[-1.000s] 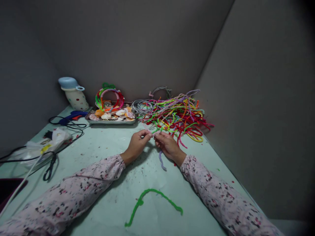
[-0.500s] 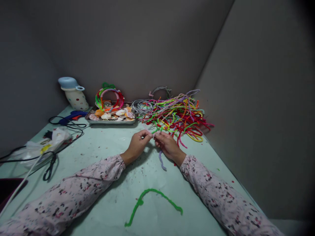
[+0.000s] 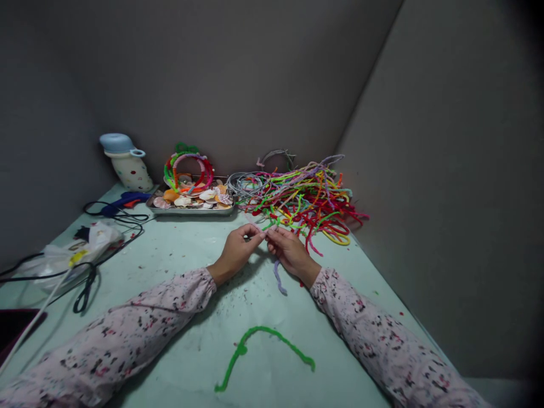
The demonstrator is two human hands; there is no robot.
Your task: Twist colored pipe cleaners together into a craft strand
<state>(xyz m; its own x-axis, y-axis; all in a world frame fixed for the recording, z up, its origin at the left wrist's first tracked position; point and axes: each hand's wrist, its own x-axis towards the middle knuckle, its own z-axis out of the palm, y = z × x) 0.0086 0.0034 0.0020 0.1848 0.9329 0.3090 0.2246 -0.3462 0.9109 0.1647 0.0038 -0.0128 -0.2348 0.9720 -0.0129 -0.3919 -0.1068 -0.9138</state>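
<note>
Both my hands meet over the middle of the table, fingertips almost touching. My left hand [image 3: 241, 247] pinches a lilac pipe cleaner [image 3: 279, 279] between thumb and forefinger. Its tail hangs below my right hand [image 3: 291, 250], whose fingers are closed on the same piece. Most of the strand between the fingers is hidden. Just behind the fingertips are green pipe cleaner ends from the pile. Nearer to me, a bent green pipe cleaner [image 3: 266, 330] with a small lump on one side lies on the table.
Behind my hands is a tangled pile of coloured pipe cleaners [image 3: 314, 190], beside coiled grey wire [image 3: 246, 184]. A metal tray [image 3: 191, 212] holds shells and wrapped rings [image 3: 208, 170]. At left are a bottle [image 3: 131, 170], a blue tool [image 3: 127, 199], black cables and a plastic bag [image 3: 100, 238].
My fingertips have shifted very slightly around the lilac pipe cleaner. The green pipe cleaner and the things behind stay where they were.
</note>
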